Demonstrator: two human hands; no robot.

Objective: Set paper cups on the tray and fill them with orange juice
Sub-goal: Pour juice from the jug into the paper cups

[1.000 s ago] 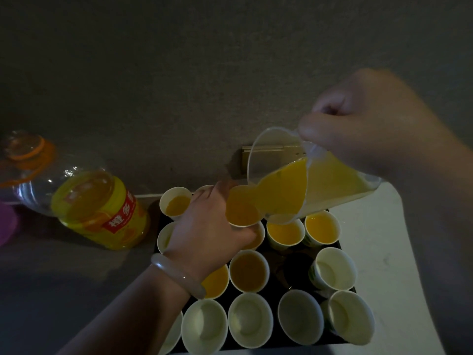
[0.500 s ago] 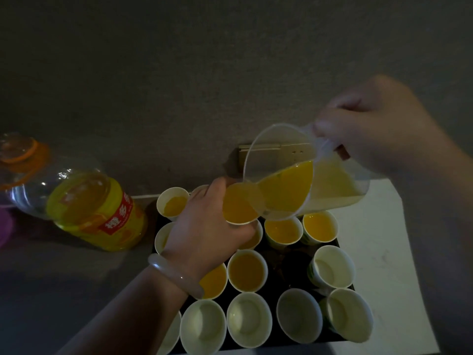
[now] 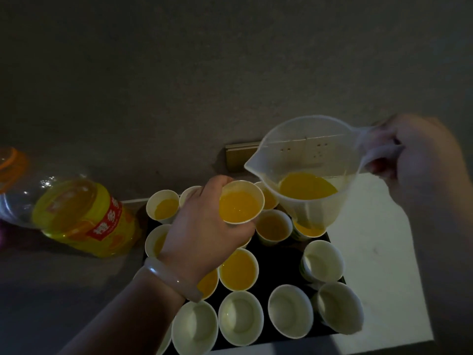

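Observation:
My left hand (image 3: 202, 234) grips a paper cup (image 3: 240, 202) full of orange juice, lifted above the black tray (image 3: 275, 262). My right hand (image 3: 419, 160) holds the handle of a clear plastic jug (image 3: 307, 172), now nearly upright with a little juice in its bottom. Several paper cups stand on the tray: the far rows hold juice, such as the one at centre (image 3: 238, 269), and the near row is empty, like the cup at the front (image 3: 240, 317).
A large orange juice bottle (image 3: 76, 221) lies on its side at the left on the dark counter. A wall socket plate (image 3: 240, 156) sits behind the tray. A white board (image 3: 384, 252) lies under and right of the tray.
The jug has tipped back from pouring to nearly upright and moved right. The cup in my left hand is now full and out from under the spout.

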